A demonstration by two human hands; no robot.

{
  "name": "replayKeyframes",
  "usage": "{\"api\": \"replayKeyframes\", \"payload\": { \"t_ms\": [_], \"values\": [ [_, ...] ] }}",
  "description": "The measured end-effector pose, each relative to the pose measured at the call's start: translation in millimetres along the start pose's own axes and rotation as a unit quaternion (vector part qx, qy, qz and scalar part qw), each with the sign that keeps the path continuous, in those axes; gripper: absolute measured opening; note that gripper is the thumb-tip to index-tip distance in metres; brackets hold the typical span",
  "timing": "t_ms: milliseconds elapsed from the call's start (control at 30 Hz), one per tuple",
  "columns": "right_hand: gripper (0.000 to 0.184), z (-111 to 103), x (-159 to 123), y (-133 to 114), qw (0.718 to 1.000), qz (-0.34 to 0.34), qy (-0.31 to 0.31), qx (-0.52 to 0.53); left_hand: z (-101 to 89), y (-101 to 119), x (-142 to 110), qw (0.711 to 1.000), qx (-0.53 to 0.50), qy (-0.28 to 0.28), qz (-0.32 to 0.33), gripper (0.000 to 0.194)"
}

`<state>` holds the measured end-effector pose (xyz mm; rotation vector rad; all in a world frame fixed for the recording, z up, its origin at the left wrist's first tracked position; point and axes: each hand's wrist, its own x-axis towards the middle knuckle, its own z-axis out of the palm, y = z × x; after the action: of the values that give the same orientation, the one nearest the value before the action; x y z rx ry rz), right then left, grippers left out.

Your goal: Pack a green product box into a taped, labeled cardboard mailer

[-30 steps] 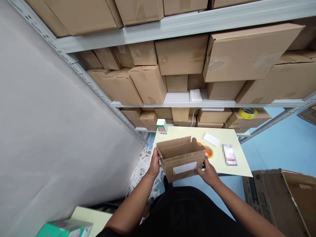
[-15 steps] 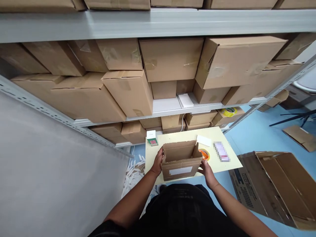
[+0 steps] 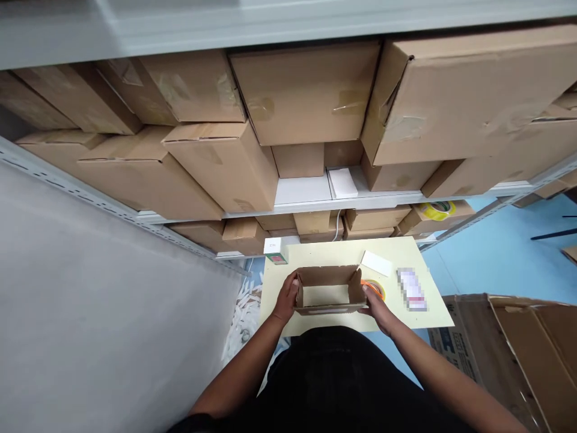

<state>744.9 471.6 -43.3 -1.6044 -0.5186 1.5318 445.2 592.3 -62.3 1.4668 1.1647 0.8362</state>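
Grip is shared between two hands: the left end of a cardboard box [image 3: 329, 275] is held by the left hand [image 3: 285, 299], with the thumb at the rim, and the right end by the right hand [image 3: 378, 310], whose fingers are partly hidden. Both ends are presumably held so that the walls are kept square and level. The box is held over the near part of the table [image 3: 324, 252]; whether it is touched down cannot be told. Its long axis is laid from left to right, across the body, and its open mouth is turned up towards the head; a pale surface is seen within, probably the table through an open bottom. Just beyond the right hand, a tape roll [image 3: 377, 286] is partly covered, likely left within easy reach. Farther out, a white-and-green box [image 3: 276, 249], a flat white box [image 3: 377, 263] and a blurred item [image 3: 412, 290] are set aside, perhaps so that the middle is left free.
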Motion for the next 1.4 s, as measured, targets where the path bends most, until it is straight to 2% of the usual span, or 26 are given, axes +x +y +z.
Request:
{"api": "replayKeyframes", "payload": {
  "t_ms": [133, 333, 467, 567, 833, 900, 1067, 1167, 1267, 1333, 1400],
  "values": [
    [0.052, -3.3, 14.9, -6.2, 0.997, 0.005, -0.012, -0.082, 8.0, -17.6, -1.8, 0.998, 0.026, 0.057, -0.006, 0.057],
    [0.048, 4.8, 32.9, -2.5, 0.980, -0.048, 0.022, -0.193, 15.8, -31.0, -0.4, 0.997, 0.066, 0.042, 0.007, 0.062],
    [0.045, 8.3, 36.4, -0.3, 0.980, -0.064, 0.041, -0.183, 13.7, -25.8, 2.1, 0.992, 0.108, 0.047, 0.043, 0.064],
    [0.044, 8.7, 37.8, 0.2, 0.985, -0.050, 0.040, -0.158, 11.9, -20.0, 3.2, 0.988, 0.129, 0.051, 0.065, 0.057],
    [0.043, 12.8, 42.5, 14.5, 0.994, -0.049, 0.056, -0.085, 11.6, -8.9, -5.1, 0.991, 0.059, 0.052, 0.112, 0.028],
    [0.043, 15.1, 43.5, 17.0, 0.994, -0.047, 0.064, -0.080, 12.7, -3.8, -4.6, 0.993, 0.044, 0.058, 0.094, 0.025],
    [0.047, 15.1, 40.1, 12.6, 0.990, -0.045, 0.081, -0.104, 17.6, 6.0, 4.6, 0.996, 0.020, 0.081, -0.012, 0.018],
    [0.052, 6.4, 27.3, 9.0, 0.995, -0.052, 0.051, -0.075, 18.3, 2.7, 6.0, 0.996, 0.012, 0.070, -0.045, 0.032],
    [0.063, -5.9, 6.1, 12.8, 0.991, -0.126, 0.015, -0.045, 16.4, -4.3, 2.2, 0.998, 0.011, 0.045, -0.050, 0.049],
    [0.066, -10.7, -6.8, 19.3, 0.978, -0.190, 0.001, -0.089, 14.0, -7.5, -0.9, 0.998, 0.004, 0.031, -0.052, 0.051],
    [0.072, -9.7, -13.5, 26.0, 0.962, -0.225, 0.007, -0.154, 11.4, -8.6, -2.7, 0.998, -0.011, 0.014, -0.064, 0.052]
  ]
}}
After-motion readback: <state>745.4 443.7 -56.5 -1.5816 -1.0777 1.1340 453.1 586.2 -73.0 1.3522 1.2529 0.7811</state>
